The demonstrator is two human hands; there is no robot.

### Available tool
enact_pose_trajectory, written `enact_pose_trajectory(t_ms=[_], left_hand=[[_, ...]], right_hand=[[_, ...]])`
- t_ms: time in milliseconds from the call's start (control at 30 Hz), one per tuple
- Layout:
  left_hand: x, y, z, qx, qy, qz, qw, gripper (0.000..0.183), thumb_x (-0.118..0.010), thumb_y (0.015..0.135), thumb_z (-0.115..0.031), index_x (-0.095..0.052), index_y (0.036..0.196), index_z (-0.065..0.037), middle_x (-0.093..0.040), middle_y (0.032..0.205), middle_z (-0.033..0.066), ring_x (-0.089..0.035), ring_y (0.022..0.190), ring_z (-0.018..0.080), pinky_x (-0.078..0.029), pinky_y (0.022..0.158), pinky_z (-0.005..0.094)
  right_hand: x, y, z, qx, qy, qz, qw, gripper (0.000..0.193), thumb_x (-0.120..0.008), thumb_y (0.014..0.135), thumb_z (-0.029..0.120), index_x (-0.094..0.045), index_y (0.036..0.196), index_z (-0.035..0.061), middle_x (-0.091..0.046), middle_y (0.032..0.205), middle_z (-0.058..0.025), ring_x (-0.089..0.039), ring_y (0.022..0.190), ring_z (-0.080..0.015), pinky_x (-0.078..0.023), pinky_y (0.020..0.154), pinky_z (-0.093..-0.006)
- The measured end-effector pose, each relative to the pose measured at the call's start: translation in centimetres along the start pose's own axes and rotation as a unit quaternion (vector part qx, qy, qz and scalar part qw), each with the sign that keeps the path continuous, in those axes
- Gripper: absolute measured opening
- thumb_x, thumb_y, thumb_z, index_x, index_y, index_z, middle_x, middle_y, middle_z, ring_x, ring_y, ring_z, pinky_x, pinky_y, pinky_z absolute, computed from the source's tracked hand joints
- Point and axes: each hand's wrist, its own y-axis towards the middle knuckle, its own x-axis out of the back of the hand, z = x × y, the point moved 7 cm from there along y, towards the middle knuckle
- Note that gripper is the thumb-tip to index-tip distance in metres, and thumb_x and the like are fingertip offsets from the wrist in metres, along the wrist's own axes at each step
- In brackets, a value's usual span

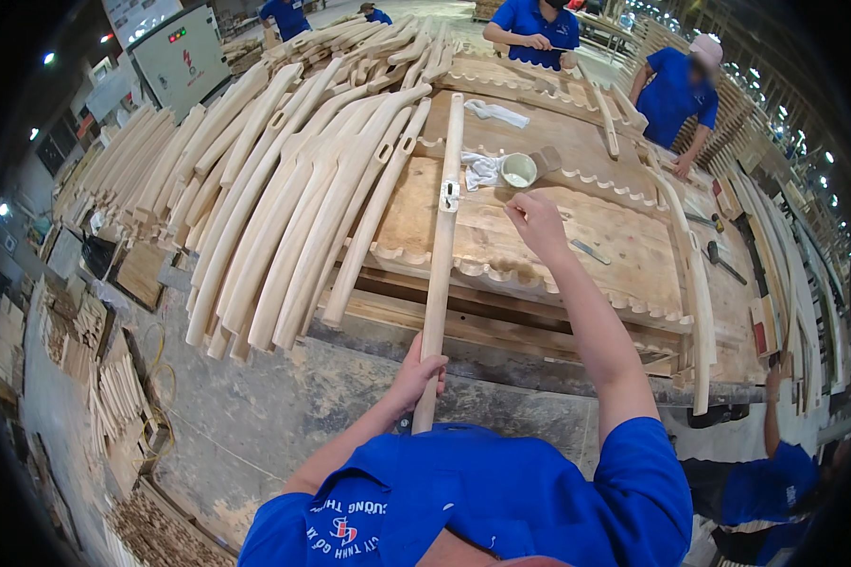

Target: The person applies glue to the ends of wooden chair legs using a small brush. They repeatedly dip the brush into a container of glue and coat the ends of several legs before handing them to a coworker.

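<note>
My left hand (pixel 418 371) is wrapped round the near end of a long, pale wooden chair leg (pixel 438 274). The leg slants away from me across the edge of the workbench (pixel 529 236), and a slotted joint with a whitish smear shows partway up it. To the right of that joint my right hand (pixel 537 227) hovers over the bench with its fingers pinched together; what they hold, if anything, is hidden. Just beyond it stands a pale cup (pixel 518 170) beside a crumpled white cloth (pixel 482 171). A flat-bladed tool (pixel 591 251) lies on the wood nearby.
A large heap of similar wooden legs (pixel 321 180) fills the left side. Scalloped wooden strips (pixel 539 282) cross the bench. Hammers (pixel 725 263) lie at the right, near a long curved piece (pixel 695 274). Co-workers in blue shirts (pixel 676 99) stand around the bench.
</note>
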Motion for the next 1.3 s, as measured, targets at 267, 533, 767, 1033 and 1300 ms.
enact_pose_trajectory(t_ms=[267,533,767,1033,1300], left_hand=[[0.0,0.1,0.0,0.005,0.006,0.003,1.0,0.056,-0.052,0.084,-0.009,-0.028,0.133,-0.014,-0.048,0.067,0.0054,-0.049,0.047,0.0136,-0.044,0.042,0.0267],[-0.2,-0.2,-0.3,0.002,0.011,0.002,1.0,0.055,-0.053,0.084,-0.009,-0.029,0.133,-0.015,-0.048,0.068,0.0053,-0.049,0.047,0.0138,-0.045,0.042,0.0266],[0.0,0.0,-0.1,0.003,0.008,0.007,1.0,0.054,-0.053,0.084,-0.009,-0.03,0.132,-0.016,-0.047,0.068,0.0047,-0.048,0.046,0.0134,-0.045,0.042,0.0268],[0.1,-0.2,-0.1,0.005,0.022,-0.005,1.0,0.056,-0.052,0.084,-0.009,-0.028,0.134,-0.015,-0.048,0.069,0.0054,-0.05,0.047,0.0138,-0.044,0.042,0.0271],[-0.2,-0.3,-0.2,-0.007,0.011,0.016,1.0,0.067,-0.051,0.084,-0.008,-0.02,0.143,-0.017,-0.048,0.068,0.0048,-0.048,0.048,0.0127,-0.044,0.043,0.0266]], right_hand=[[0.1,0.5,0.3,0.0,0.042,0.0,0.999,0.01,-0.065,0.078,0.014,-0.06,0.076,0.0055,-0.06,0.072,-0.0095,-0.058,0.073,-0.0287,-0.045,0.063,-0.0405],[-0.7,0.9,0.0,0.013,0.01,0.012,1.0,0.009,-0.064,0.078,0.013,-0.059,0.077,0.0059,-0.06,0.072,-0.0094,-0.058,0.074,-0.0293,-0.045,0.065,-0.0414],[0.2,-0.4,0.8,0.016,0.025,0.038,0.999,0.01,-0.066,0.077,0.013,-0.058,0.077,0.0059,-0.059,0.072,-0.0085,-0.057,0.075,-0.0292,-0.045,0.064,-0.0408],[3.0,4.3,5.0,0.164,-0.245,0.061,0.954,0.004,-0.061,0.076,0.014,-0.064,0.076,0.0114,-0.061,0.076,-0.004,-0.058,0.082,-0.0229,-0.044,0.072,-0.0391],[-4.2,8.4,14.7,0.392,-0.405,0.187,0.805,0.007,-0.059,0.073,0.013,-0.066,0.075,0.0106,-0.063,0.078,-0.0037,-0.056,0.091,-0.0205,-0.041,0.081,-0.0313]])
